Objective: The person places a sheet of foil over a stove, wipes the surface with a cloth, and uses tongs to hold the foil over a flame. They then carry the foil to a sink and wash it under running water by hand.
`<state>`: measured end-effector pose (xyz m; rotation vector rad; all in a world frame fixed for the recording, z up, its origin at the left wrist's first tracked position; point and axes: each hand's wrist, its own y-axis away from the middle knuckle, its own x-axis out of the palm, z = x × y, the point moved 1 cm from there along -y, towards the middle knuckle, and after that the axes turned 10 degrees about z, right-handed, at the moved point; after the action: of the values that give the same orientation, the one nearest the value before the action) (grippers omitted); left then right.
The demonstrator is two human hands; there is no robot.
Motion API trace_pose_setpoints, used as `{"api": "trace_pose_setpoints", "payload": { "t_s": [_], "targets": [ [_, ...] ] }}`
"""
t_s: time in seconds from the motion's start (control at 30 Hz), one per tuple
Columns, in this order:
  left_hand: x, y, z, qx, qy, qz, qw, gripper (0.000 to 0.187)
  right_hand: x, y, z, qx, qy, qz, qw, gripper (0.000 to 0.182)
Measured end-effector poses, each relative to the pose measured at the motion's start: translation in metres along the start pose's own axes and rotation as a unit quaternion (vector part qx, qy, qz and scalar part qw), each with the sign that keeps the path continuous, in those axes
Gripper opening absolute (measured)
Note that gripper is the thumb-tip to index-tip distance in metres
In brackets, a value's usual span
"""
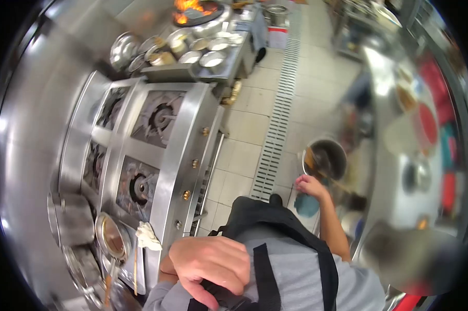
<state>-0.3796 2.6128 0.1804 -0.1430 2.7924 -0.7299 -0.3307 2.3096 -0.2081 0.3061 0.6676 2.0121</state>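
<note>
My left hand (209, 265) is close to the camera, in front of my chest, its back turned up. Its fingers curl loosely with the thumb apart, and I see nothing held; the fingertips are partly hidden. Lower and to the right, my right hand (310, 185) is closed at the near rim of a deep metal pot (331, 159). What its fingers grip, if anything, does not show. A long wooden handle (331, 179) slants across that pot. Just below the right hand is a round teal thing (307, 205), too blurred to name.
A steel burner range (179, 140) stands on my left, with pots (78, 220) and a strainer (111, 236) at its near end. Flames (190, 9) rise from a wok (203, 16) beyond. A floor drain grate (275, 124) runs forward. A blurred counter (400, 197) lines the right.
</note>
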Motion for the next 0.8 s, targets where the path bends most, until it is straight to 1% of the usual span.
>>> {"api": "trace_pose_setpoints", "payload": {
  "t_s": [0.03, 0.07, 0.1, 0.13, 0.2, 0.23, 0.27, 0.33, 0.37, 0.4, 0.47, 0.53, 0.6, 0.63, 0.7, 0.73, 0.8],
  "targets": [
    [-0.005, 0.001, 0.002, -0.009, -0.006, -0.010, 1.000, 0.033, -0.004, -0.013, 0.012, 0.000, 0.006, 0.008, 1.000, 0.028],
    [-0.012, 0.005, 0.001, -0.017, -0.012, -0.019, 1.000, 0.032, -0.004, -0.034, 0.013, -0.024, -0.054, 0.020, 0.998, 0.028],
    [-0.018, 0.010, 0.001, -0.036, -0.030, -0.031, 0.998, 0.029, -0.002, -0.052, 0.020, -0.026, -0.033, 0.031, 0.999, 0.027],
    [-0.028, 0.014, 0.002, -0.030, -0.044, -0.046, 0.998, 0.029, -0.004, -0.069, 0.027, -0.026, -0.012, 0.035, 0.999, 0.026],
    [-0.048, 0.023, 0.002, -0.068, -0.139, -0.067, 0.986, 0.027, 0.003, -0.104, 0.036, -0.011, -0.067, 0.069, 0.995, 0.015],
    [-0.059, 0.028, 0.000, -0.084, -0.178, -0.076, 0.978, 0.025, 0.001, -0.120, 0.027, -0.009, -0.077, 0.084, 0.993, 0.018],
    [-0.067, 0.032, -0.002, -0.080, -0.200, -0.099, 0.971, 0.025, -0.002, -0.140, 0.012, -0.010, -0.083, 0.104, 0.991, 0.022],
    [-0.081, 0.037, -0.010, -0.103, -0.280, -0.109, 0.948, 0.024, -0.024, -0.173, -0.022, 0.045, 0.057, 0.132, 0.989, 0.018],
    [-0.091, 0.039, -0.018, -0.123, -0.319, -0.109, 0.933, 0.024, -0.035, -0.186, -0.026, 0.062, 0.094, 0.129, 0.985, 0.018],
    [-0.103, 0.039, -0.023, -0.118, -0.342, -0.141, 0.922, 0.024, -0.045, -0.194, -0.027, 0.086, 0.112, 0.121, 0.983, 0.017],
    [-0.114, 0.037, -0.031, -0.163, -0.417, -0.115, 0.887, 0.025, -0.063, -0.207, -0.020, 0.129, 0.133, 0.118, 0.976, 0.017],
    [-0.118, 0.032, -0.031, -0.105, -0.465, -0.183, 0.860, 0.026, -0.076, -0.220, -0.008, 0.161, 0.157, 0.140, 0.964, 0.016],
    [-0.118, 0.031, -0.024, -0.128, -0.422, -0.229, 0.868, 0.025, -0.082, -0.234, 0.007, 0.182, 0.186, 0.165, 0.951, 0.016],
    [-0.113, 0.032, -0.020, -0.144, -0.429, -0.252, 0.856, 0.025, -0.087, -0.244, 0.014, 0.190, 0.200, 0.176, 0.945, 0.016],
    [-0.101, 0.029, -0.010, -0.206, -0.403, -0.272, 0.849, 0.026, -0.096, -0.264, 0.023, 0.198, 0.230, 0.196, 0.933, 0.015],
    [-0.092, 0.028, -0.009, -0.220, -0.408, -0.290, 0.837, 0.026, -0.100, -0.277, 0.028, 0.201, 0.245, 0.206, 0.926, 0.015],
    [-0.069, 0.019, -0.005, -0.232, -0.435, -0.332, 0.804, 0.032, -0.107, -0.307, 0.039, 0.201, 0.285, 0.227, 0.909, 0.015]
  ]
}}
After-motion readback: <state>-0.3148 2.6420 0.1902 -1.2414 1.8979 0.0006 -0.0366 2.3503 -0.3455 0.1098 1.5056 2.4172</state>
